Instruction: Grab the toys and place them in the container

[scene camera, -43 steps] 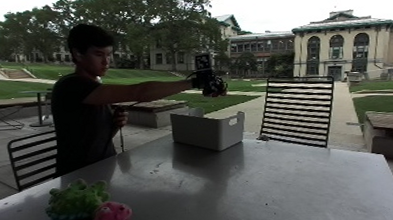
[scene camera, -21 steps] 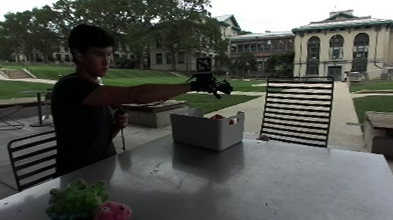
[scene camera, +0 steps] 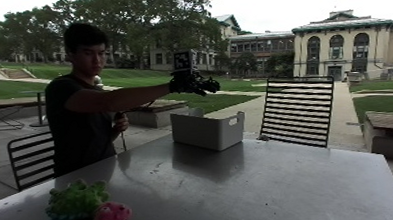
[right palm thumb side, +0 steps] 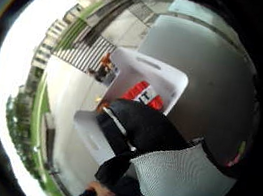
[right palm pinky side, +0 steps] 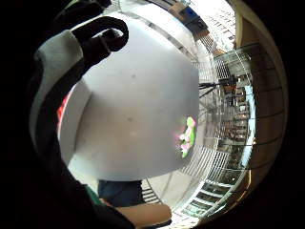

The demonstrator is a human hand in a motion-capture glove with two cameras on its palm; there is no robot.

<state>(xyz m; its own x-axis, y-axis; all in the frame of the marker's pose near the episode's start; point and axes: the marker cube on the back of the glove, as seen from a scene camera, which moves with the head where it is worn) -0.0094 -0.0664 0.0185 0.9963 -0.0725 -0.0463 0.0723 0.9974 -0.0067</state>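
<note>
In the outside view my gloved right hand [scene camera: 192,83] hangs in the air above the white container [scene camera: 207,130] at the table's far edge, fingers spread and holding nothing. The thumb side palm view shows the container [right palm thumb side: 161,78] right below the hand [right palm thumb side: 142,125], with a red toy [right palm thumb side: 144,95] lying inside it. A green plush toy [scene camera: 77,200] and a pink toy [scene camera: 111,216] lie together on the table near its front left corner, far from the hand. They appear small in the little finger side palm view as the green and pink toys [right palm pinky side: 188,136], past the loosely curled fingers [right palm pinky side: 95,36].
The grey table [scene camera: 253,182] stretches between the container and the toys. A black slatted chair [scene camera: 296,110] stands behind the table at the right, and another chair [scene camera: 29,157] stands beside the person at the left.
The hand has stayed over the container, and its fingers have spread apart.
</note>
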